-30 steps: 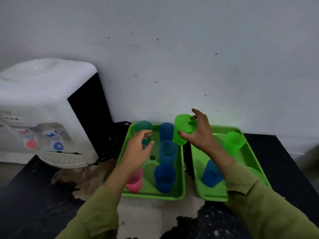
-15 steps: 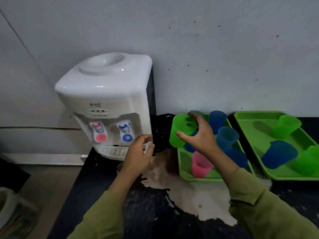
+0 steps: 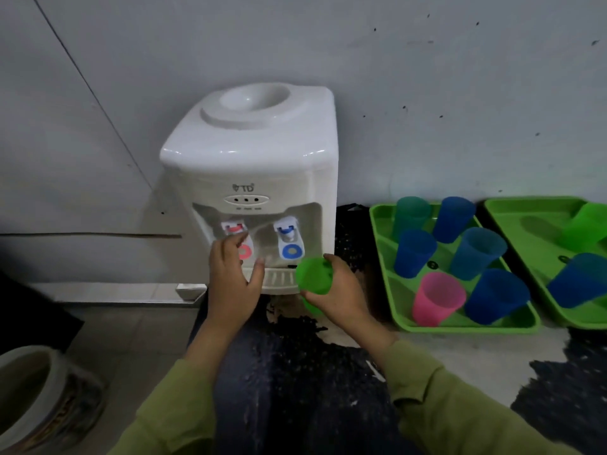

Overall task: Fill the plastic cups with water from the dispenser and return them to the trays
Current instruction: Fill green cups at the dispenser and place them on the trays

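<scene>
Desk (image 3: 295,372): dark speckled top, worn to pale patches (image 3: 476,353) in front of the trays. A white water dispenser (image 3: 253,159) is stood on it against the wall, near its left edge. Two green trays are set flat to the right: first tray (image 3: 460,328) near the dispenser, second tray (image 3: 532,211) close alongside, cut off by the frame edge.

Dim, soft-focus wide-angle view, bowed edges

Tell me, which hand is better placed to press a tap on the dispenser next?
Left, probably. The left hand is free and reaches in front of the red tap. The right hand grips the green cup near the blue tap, so it is occupied.
</scene>
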`<action>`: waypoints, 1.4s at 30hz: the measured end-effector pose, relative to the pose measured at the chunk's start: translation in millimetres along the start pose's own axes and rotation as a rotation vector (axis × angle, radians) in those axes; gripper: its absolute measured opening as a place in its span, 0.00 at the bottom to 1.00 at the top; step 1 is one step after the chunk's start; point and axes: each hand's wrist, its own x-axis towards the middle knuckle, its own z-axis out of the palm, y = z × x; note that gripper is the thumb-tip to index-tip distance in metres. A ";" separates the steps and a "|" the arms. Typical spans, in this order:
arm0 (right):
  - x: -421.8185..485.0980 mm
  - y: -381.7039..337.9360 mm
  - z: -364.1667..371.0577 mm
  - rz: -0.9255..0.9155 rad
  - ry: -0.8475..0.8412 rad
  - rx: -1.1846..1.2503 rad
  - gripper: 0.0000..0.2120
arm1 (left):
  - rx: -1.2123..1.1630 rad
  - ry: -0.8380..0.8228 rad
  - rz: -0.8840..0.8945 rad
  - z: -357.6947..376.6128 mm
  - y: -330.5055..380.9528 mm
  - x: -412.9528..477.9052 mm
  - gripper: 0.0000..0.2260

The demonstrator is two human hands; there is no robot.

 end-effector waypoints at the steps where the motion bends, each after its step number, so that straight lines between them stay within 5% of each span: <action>1: 0.7 -1.2 3.6 0.001 0.003 -0.002 0.37 | 0.002 0.039 0.015 -2.1 1.7 4.1 0.21; 6: 4.7 -7.6 11.6 -0.010 -0.001 -0.014 0.36 | 0.116 0.110 0.102 -7.5 5.7 28.0 0.31; 26: 33.9 -6.3 49.2 -0.106 0.084 0.086 0.33 | 0.296 0.098 0.234 -6.3 1.2 52.2 0.31; 33: 30.0 1.6 38.8 -0.111 -0.031 -0.018 0.43 | 0.229 0.089 0.217 -3.7 1.7 42.8 0.30; 37: 27.0 -4.9 17.8 -0.162 0.024 -0.103 0.28 | 0.139 0.059 0.181 10.0 -7.0 14.7 0.29; 42: 39.4 -19.3 -4.0 -0.188 0.068 -0.277 0.17 | -0.065 -0.211 -0.011 41.3 -14.6 -20.0 0.28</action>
